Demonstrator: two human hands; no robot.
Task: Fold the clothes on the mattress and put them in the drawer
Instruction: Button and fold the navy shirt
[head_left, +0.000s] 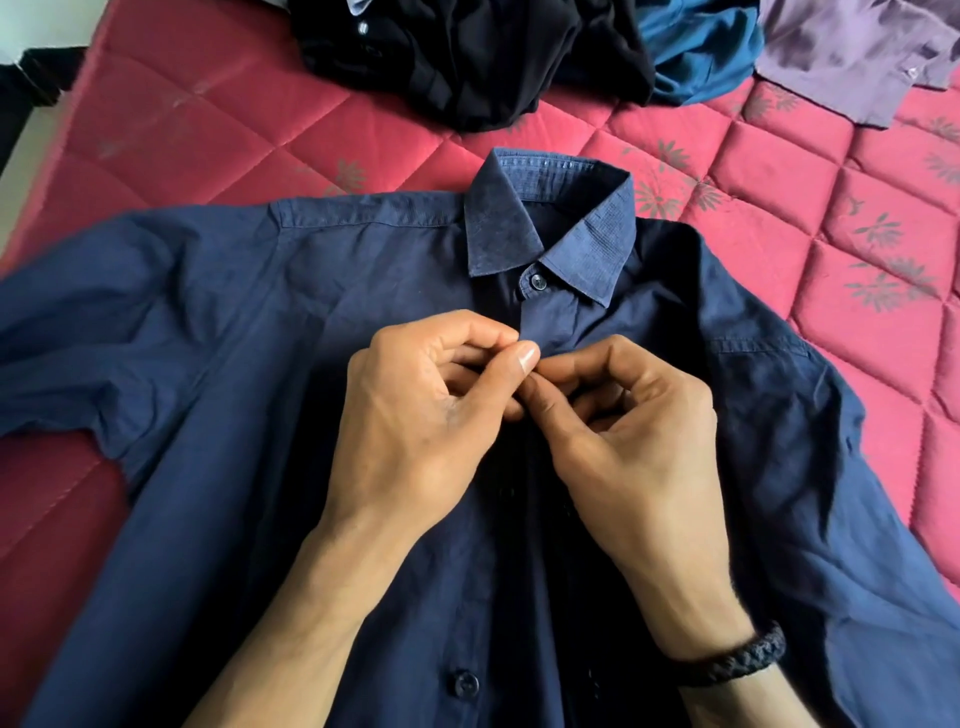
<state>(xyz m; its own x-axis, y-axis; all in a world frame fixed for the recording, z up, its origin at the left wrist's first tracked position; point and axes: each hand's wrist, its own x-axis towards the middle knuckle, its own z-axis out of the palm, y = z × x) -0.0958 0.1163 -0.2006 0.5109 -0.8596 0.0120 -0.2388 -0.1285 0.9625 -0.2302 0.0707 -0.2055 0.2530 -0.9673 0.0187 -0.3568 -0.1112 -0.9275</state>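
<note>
At the placket just below the collar, the fingers (524, 358) of the left hand (415, 410) and right hand (634, 421) meet, curled and pinching the front edges of the navy shirt (260, 322). The shirt lies spread front-up on the red quilted mattress (218, 140), top button (537, 282) fastened; black (467, 57), teal (701, 57) and lilac clothes (852, 57) are heaped beyond

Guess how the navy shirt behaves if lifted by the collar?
Probably floppy: the navy shirt lies wrinkled and flat on the mattress, so its body and sleeves would hang. The collar holds its folded shape, so likely stiffer. The thin cloth suggests it's light.
</note>
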